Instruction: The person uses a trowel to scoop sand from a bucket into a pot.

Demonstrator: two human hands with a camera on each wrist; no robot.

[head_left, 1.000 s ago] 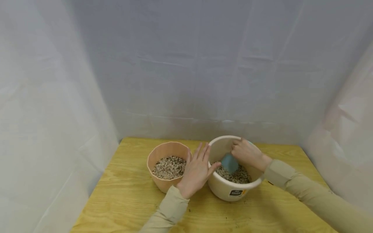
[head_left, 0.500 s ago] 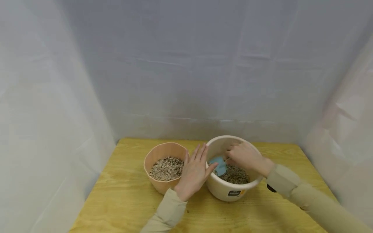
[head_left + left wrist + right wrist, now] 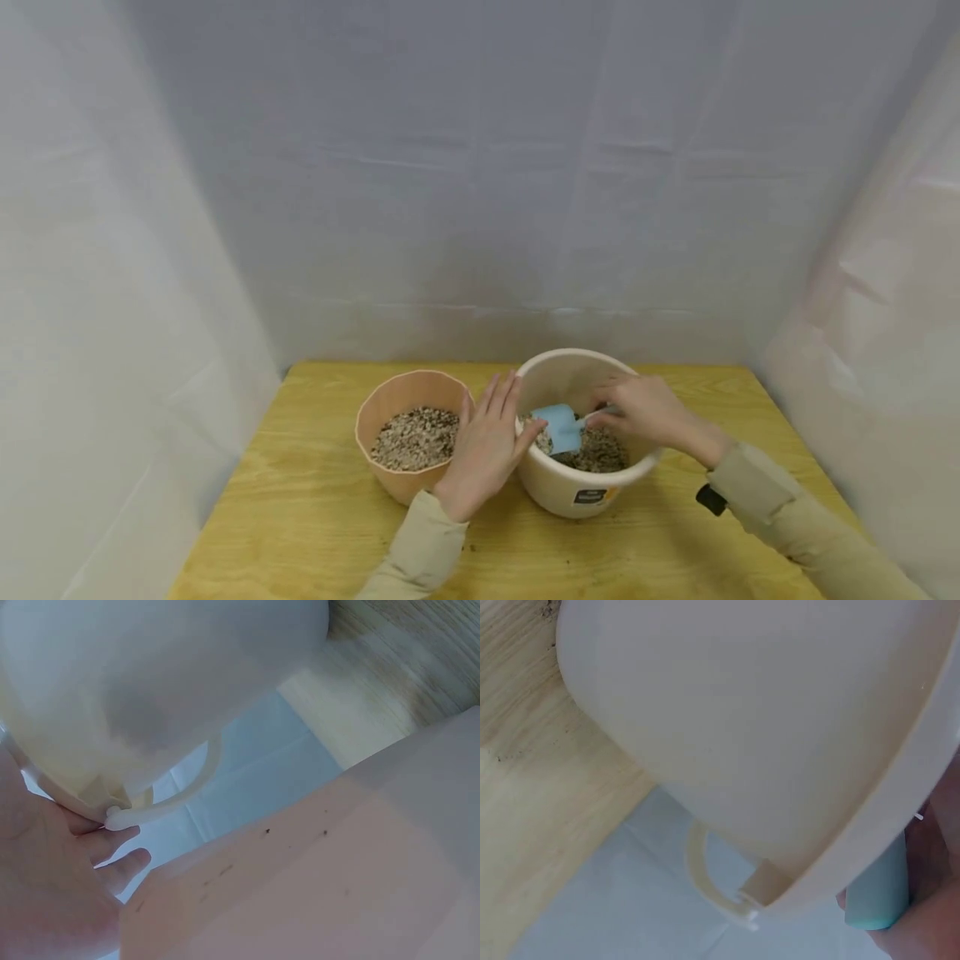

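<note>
Right hand (image 3: 643,410): gripping a blue scoop (image 3: 558,426), its blade lying over gravel inside the cream bucket (image 3: 577,492).
Left hand (image 3: 486,446): fingers straight, pressing the bucket's left side, between it and the pink pot (image 3: 390,487).
Bench (image 3: 300,517): carrying both containers.

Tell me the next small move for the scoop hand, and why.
Probably lift the scoop and carry it left over the peach pot. The right hand holds its handle; the blade sits near the white pot's left rim, above the gravel. The left hand rests flat against the white pot between both pots, so pass over it.
</note>
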